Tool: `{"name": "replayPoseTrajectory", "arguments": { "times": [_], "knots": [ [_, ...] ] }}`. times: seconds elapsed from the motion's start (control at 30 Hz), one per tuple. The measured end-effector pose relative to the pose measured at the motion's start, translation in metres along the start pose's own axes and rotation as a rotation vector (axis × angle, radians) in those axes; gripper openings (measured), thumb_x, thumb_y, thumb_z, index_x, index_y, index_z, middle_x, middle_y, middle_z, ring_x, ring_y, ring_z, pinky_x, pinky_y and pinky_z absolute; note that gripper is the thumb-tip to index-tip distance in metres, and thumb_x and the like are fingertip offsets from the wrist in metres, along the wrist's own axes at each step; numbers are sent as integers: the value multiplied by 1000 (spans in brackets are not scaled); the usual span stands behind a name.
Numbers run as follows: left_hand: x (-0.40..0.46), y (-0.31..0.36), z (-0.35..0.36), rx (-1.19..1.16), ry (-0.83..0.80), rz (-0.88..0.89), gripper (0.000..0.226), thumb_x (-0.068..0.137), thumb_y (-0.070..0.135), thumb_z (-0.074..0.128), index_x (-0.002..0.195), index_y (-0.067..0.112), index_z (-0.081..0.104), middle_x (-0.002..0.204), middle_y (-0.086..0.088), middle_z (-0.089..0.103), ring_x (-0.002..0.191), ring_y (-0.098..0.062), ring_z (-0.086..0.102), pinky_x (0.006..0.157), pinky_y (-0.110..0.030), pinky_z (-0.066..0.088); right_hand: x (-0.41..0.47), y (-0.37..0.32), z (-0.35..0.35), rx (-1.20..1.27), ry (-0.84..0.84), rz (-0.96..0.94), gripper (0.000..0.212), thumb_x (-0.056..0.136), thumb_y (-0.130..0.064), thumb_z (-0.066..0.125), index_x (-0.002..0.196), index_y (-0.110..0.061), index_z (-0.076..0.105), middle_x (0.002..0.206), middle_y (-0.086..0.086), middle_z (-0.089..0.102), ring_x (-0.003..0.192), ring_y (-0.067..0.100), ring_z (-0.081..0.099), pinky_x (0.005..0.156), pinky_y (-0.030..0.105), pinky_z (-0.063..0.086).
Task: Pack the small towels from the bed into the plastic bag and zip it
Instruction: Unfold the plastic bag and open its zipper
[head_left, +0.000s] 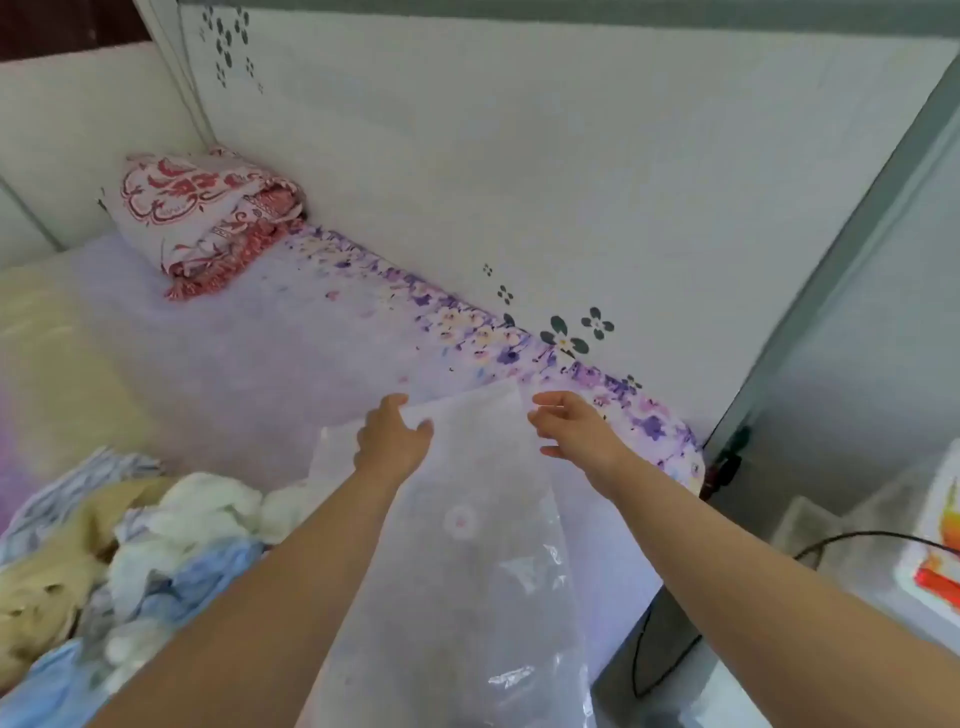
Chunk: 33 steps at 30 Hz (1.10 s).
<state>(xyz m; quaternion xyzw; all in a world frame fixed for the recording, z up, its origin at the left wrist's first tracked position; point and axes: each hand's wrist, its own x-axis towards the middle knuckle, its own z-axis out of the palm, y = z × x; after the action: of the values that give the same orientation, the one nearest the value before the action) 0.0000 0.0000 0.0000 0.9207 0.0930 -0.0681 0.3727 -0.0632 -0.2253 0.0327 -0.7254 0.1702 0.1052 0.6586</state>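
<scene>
Fingers, left: the left hand (393, 439) lies on the far end of the plastic bag (470, 530), thumb and fingers spread and curled over the sheet's left edge; it seems to pinch that edge, though the grip itself is hard to read.
Fingers, right: the right hand (569, 423) hangs just off the bag's right edge at 3 o'clock, fingers loosely parted and holding nothing; whether a fingertip touches the plastic I cannot tell.
Why held so: my guess is the two hands are spreading the bag flat along the bed (291, 358), its far end pointing to 12 o'clock, so the mouth can be found and opened.
Bag: clear, flat, apparently unfilled, running from the hands toward 6 o'clock between the forearms; a round mark sits mid-sheet.
Small towels: a loose heap of small towels (156, 540), white, blue and tan, at 8 o'clock from the bag, near the left forearm, none inside yet.
Around: folded red-patterned blanket (208, 213) well apart at 11 o'clock; flowered wall (519, 182) at 12 o'clock; dark cable (654, 654) at 4 o'clock, off the bed.
In the way: nothing lies between heap and bag; the left forearm crosses that path.
</scene>
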Motion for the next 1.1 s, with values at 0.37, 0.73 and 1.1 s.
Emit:
{"name": "replayPoseTrajectory", "arguments": {
  "times": [0.37,0.73,1.1],
  "knots": [
    [9,-105,142,226,-95,9,61,94,53,39,148,29,25,157,-2,22,145,-30,19,114,-60,15,94,155,26,-310,235,-10,28,84,-30,71,88,-5,58,90,9,60,82,26,63,67,27,45],
    [-149,-53,118,214,-5,343,52,98,53,26,145,33,31,159,3,17,145,-25,13,114,-45,20,-76,124,-16,-201,543,-629,14,91,-13,45,102,-20,51,85,-4,65,82,23,58,72,33,44],
    [-318,6,40,-1005,-408,461,73,89,73,18,145,30,36,151,3,38,135,-19,40,108,-51,36,-286,166,-8,-719,778,-1276,22,87,-14,37,103,-26,46,119,7,55,84,20,58,52,27,40]
  ]
}}
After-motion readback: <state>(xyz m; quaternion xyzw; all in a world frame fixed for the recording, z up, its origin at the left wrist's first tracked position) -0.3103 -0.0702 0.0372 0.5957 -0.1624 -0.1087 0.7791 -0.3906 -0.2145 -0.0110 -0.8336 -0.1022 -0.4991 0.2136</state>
